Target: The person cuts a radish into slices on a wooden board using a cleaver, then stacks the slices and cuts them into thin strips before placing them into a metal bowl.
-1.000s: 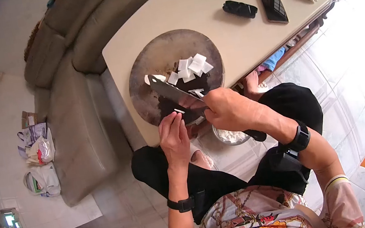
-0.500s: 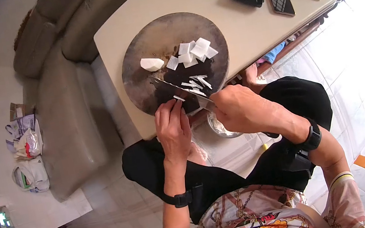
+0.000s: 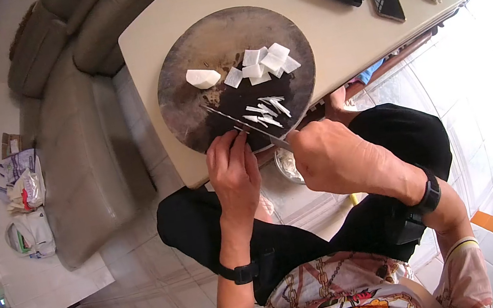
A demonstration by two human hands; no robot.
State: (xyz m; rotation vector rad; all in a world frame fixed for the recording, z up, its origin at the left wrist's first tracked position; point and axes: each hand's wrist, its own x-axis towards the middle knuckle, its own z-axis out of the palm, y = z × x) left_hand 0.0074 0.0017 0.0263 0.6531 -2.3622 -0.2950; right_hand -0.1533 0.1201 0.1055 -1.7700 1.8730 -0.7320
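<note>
Near the near edge of the round board [image 3: 186, 112], by the table's [image 3: 332, 40] near left corner, the small white piece [image 3: 237, 128] looks light, crisp and damp-slippery, probably best held by its far side from the knife [image 3: 279, 141]. The left hand [image 3: 233, 173] pins it with bunched fingertips; the right hand [image 3: 342, 153] wraps the knife's handle (itself hidden). A second ago the broad blade partly covered the white chunk [image 3: 203, 78]; now it shows whole, and the cut strips [image 3: 278, 107] lie exposed.
</note>
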